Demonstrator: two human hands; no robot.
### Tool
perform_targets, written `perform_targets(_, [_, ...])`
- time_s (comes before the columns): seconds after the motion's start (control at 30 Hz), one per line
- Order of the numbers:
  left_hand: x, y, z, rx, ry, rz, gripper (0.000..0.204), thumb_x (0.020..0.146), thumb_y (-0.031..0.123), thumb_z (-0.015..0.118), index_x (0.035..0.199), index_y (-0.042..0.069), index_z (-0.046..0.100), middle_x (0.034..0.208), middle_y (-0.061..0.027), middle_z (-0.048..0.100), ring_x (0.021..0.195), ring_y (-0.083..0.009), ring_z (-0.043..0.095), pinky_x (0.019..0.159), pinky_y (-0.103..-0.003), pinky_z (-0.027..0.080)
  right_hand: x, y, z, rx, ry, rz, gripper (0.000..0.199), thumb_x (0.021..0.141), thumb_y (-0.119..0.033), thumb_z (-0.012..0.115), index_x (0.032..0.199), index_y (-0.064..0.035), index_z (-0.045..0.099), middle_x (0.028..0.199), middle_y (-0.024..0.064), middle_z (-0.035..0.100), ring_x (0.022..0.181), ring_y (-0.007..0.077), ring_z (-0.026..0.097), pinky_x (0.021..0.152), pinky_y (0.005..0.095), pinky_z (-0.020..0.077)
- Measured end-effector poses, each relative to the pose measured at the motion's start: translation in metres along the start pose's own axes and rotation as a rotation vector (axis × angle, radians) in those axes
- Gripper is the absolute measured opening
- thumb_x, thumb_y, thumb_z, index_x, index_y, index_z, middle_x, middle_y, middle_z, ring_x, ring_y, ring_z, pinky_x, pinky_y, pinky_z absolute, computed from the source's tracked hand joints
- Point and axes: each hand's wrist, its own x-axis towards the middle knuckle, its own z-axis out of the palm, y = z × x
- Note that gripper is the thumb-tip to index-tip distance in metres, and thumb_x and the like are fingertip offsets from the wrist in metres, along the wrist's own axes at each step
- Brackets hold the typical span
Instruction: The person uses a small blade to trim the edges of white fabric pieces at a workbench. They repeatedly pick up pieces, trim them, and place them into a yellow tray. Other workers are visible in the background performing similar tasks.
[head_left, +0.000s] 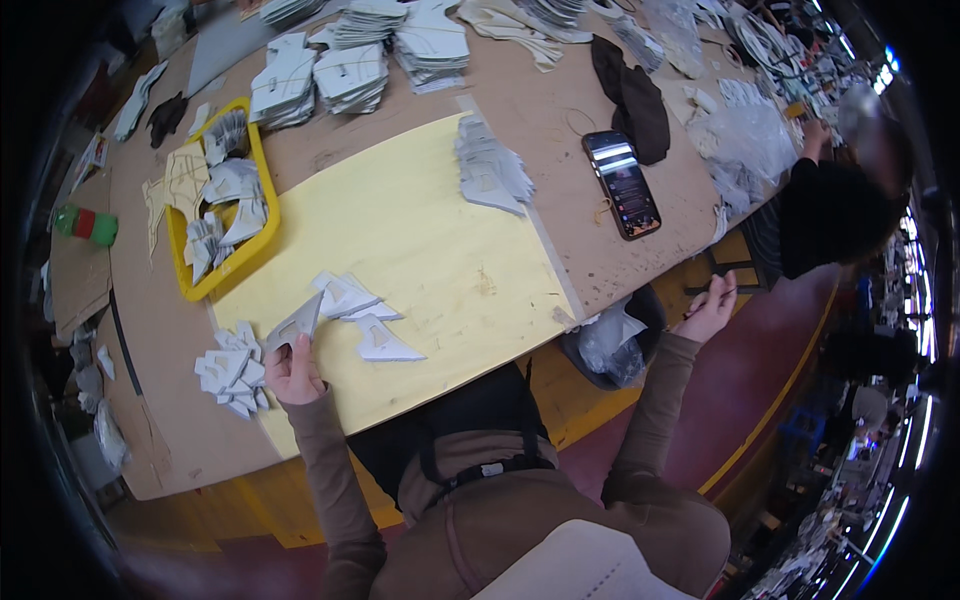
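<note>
My left hand (293, 374) is closed on a grey-white cut piece (296, 322) with a small cut-out, held up over the table's near left. Just beside it lies a loose heap of similar pieces (232, 370). To the right of the held piece, several more cut pieces (385, 342) rest on the yellow sheet (400, 220). My right hand (708, 308) is out past the table's right edge, above and beside a dark bin with plastic (612, 345). Its fingers are loosely bent and apart, and I see nothing held in them.
A yellow basket (262, 175) of cut pieces stands left. A stack of grey pieces (492, 170) lies on the sheet's far right, near a phone (622, 185) and dark cloth (632, 95). Stacked white pieces (350, 75) line the back. Another person (840, 215) sits at right.
</note>
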Motion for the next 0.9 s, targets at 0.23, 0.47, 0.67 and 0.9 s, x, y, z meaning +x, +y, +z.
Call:
perform_targets(0.23, [-0.031,0.015,0.041,-0.014,-0.018,-0.057,0.034,0.088,-0.008,0.056,0.122,-0.008,0.053,0.115,-0.0129,0.061,0.104,-0.0169,0.059,0.09,-0.028,0.047,-0.073,-0.091,0.118,-0.181,-0.434,-0.323,0.04,0.094,-0.001,0.048,0.133,0.0046,0.046,0.105,0.0093,0.052,0.077,0.0151,0.047,0.068,0.026,0.0405])
perform_targets(0.47, [-0.05,0.048,0.082,-0.06,-0.139,-0.18,0.032,0.088,-0.005,0.063,0.119,-0.009,0.055,0.109,-0.0101,0.062,0.103,-0.0136,0.059,0.091,-0.026,0.048,-0.187,-0.117,0.167,0.024,-1.316,-0.565,0.036,0.078,0.007,0.066,0.114,0.0032,0.066,0.09,0.0118,0.06,0.069,0.0199,0.057,0.059,0.0276,0.045])
perform_targets(0.67, [-0.061,0.073,0.086,-0.085,-0.201,-0.305,0.037,0.086,-0.005,0.065,0.121,-0.01,0.052,0.109,-0.0124,0.061,0.103,-0.0144,0.06,0.092,-0.027,0.049,-0.22,-0.129,0.173,0.095,-1.418,-0.349,0.034,0.073,0.005,0.073,0.107,-0.0011,0.07,0.08,0.0096,0.062,0.062,0.0202,0.06,0.054,0.0286,0.047])
perform_targets(0.9, [-0.062,0.073,0.083,-0.089,-0.202,-0.318,0.042,0.084,-0.006,0.067,0.123,-0.01,0.051,0.109,-0.0143,0.062,0.102,-0.0151,0.061,0.091,-0.026,0.05,-0.214,-0.13,0.173,0.08,-1.49,-0.32,0.036,0.074,0.007,0.072,0.109,0.0009,0.069,0.084,0.0105,0.063,0.065,0.0183,0.061,0.056,0.0269,0.0475])
